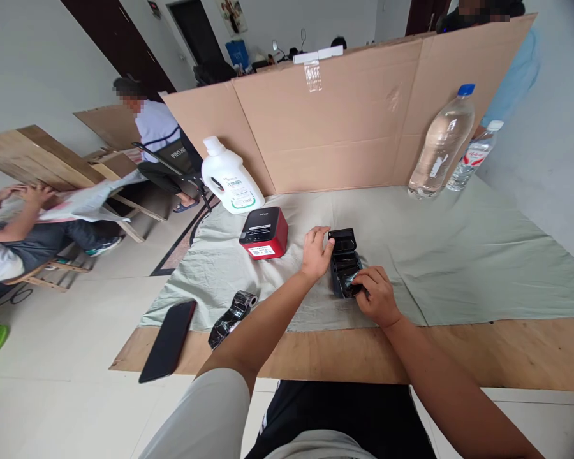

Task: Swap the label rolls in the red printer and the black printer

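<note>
A small black portable printer (345, 262) lies on the cloth in front of me, its lid (342, 240) raised at the far end and its inner compartment exposed. My left hand (317, 252) is at the lid's left edge, thumb and fingers bent around that corner. At the near right side of the printer, my right hand (377, 296) has its fingertips pinched over the compartment, beside a shiny dark surface. What lies between those fingertips is too small to make out. A partly unwound black roll of labels or film (233, 317) rests left of my left forearm.
A red and black box-shaped printer (264, 233) and a white jug (232, 175) stand at left. A black phone (167, 341) lies near the front edge. Large (444, 143) and small water bottles (475, 156) stand before the cardboard screen (330, 127). Other people sit beyond the table.
</note>
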`<state>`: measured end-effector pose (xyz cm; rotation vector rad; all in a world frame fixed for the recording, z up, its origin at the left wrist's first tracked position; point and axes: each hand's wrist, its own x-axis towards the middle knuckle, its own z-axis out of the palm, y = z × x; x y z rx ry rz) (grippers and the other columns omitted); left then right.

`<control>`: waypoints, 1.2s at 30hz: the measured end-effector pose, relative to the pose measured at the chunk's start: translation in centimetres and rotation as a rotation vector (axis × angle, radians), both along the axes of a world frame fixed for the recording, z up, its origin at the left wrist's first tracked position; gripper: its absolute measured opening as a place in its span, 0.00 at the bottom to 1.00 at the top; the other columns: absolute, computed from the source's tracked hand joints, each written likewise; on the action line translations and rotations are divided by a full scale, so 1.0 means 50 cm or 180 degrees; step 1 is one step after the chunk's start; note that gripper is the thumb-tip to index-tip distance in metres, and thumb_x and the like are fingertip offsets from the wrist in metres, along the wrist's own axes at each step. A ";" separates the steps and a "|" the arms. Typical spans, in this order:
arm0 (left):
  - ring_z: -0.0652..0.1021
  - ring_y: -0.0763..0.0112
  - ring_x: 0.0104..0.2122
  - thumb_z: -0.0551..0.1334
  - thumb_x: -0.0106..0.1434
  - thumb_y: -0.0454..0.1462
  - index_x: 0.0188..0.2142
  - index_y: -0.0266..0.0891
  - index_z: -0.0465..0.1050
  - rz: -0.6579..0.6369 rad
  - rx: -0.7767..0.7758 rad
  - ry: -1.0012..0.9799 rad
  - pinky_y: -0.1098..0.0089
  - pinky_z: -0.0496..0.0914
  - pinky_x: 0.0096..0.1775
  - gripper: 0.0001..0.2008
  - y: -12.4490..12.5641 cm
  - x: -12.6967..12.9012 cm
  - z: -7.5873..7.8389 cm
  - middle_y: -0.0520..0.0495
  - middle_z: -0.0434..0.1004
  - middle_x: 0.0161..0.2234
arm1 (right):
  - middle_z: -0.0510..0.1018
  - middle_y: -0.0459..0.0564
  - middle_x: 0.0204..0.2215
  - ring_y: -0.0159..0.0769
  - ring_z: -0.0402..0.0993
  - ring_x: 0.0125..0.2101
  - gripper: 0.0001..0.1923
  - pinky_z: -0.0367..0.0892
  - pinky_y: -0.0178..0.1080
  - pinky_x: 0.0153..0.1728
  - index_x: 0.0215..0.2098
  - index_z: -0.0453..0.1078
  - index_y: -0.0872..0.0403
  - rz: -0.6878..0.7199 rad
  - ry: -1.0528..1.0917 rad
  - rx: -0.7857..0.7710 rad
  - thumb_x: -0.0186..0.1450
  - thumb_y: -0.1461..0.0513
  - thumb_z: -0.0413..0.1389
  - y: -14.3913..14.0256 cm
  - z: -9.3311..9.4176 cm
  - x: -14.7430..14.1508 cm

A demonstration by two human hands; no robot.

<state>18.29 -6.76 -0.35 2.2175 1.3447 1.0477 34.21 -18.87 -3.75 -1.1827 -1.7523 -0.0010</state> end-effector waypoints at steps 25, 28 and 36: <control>0.60 0.59 0.64 0.43 0.71 0.47 0.50 0.37 0.71 -0.0657 0.0408 -0.0139 0.51 0.58 0.62 0.24 -0.130 -0.012 -0.090 0.37 0.67 0.59 | 0.76 0.55 0.47 0.47 0.66 0.50 0.17 0.63 0.51 0.51 0.47 0.72 0.54 -0.0885 -0.0385 -0.0363 0.66 0.53 0.53 0.011 -0.013 -0.014; 0.60 0.59 0.64 0.44 0.71 0.46 0.49 0.36 0.72 -0.0651 0.0442 -0.0139 0.51 0.57 0.62 0.23 -0.132 -0.012 -0.089 0.37 0.67 0.58 | 0.77 0.56 0.47 0.49 0.66 0.50 0.18 0.63 0.51 0.49 0.45 0.73 0.54 -0.0980 -0.0501 -0.0441 0.66 0.51 0.53 0.012 -0.012 -0.016; 0.66 0.59 0.59 0.42 0.71 0.49 0.48 0.38 0.72 -0.0750 0.0148 -0.1242 0.52 0.59 0.60 0.26 -0.116 -0.020 -0.107 0.38 0.70 0.55 | 0.70 0.64 0.52 0.52 0.66 0.52 0.36 0.64 0.54 0.51 0.53 0.67 0.58 -0.1043 -0.0316 -0.0780 0.59 0.40 0.54 0.007 -0.014 -0.035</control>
